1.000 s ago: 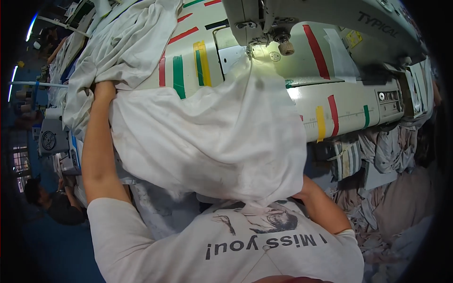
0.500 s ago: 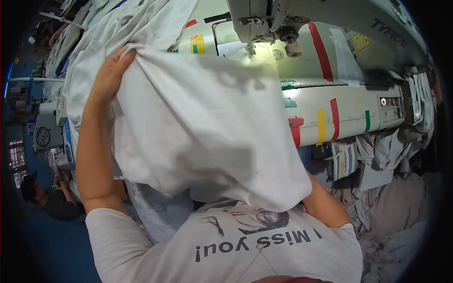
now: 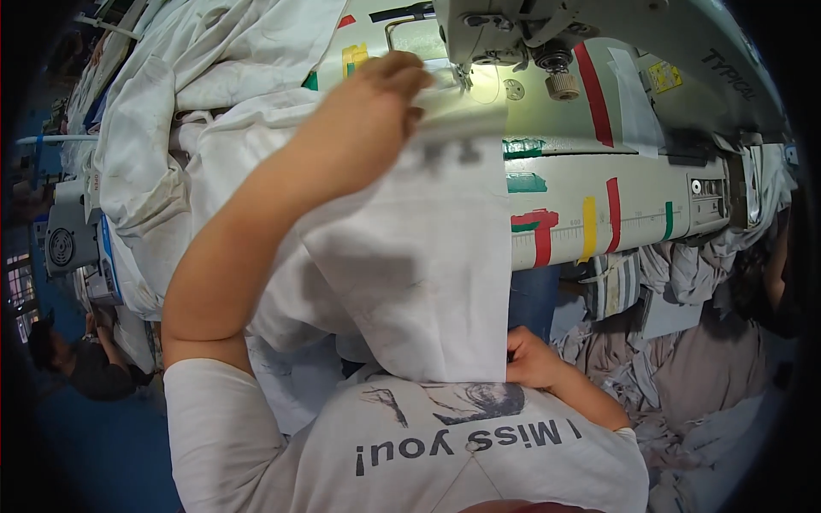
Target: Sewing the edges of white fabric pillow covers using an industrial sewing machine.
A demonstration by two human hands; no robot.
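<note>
A white cloth piece (image 3: 419, 256) hangs from the sewing table down to my chest. My left hand (image 3: 368, 115) grips its upper edge and holds it just left of the needle of the sewing machine (image 3: 530, 38). My right hand (image 3: 530, 359) pinches the cloth's lower right corner close to my body. The cloth is stretched between both hands, and its top edge is blurred.
The cream sewing table (image 3: 590, 197) carries red, yellow and green tape marks. A heap of white fabric (image 3: 197, 103) lies at the left. Grey and striped cloth (image 3: 667, 342) is piled at the lower right. Another person (image 3: 77, 363) sits at the far left.
My left hand has swung the cloth's top edge from the far left across to the machine's needle. The cloth has gone from a bunched spread to a taut hanging strip.
</note>
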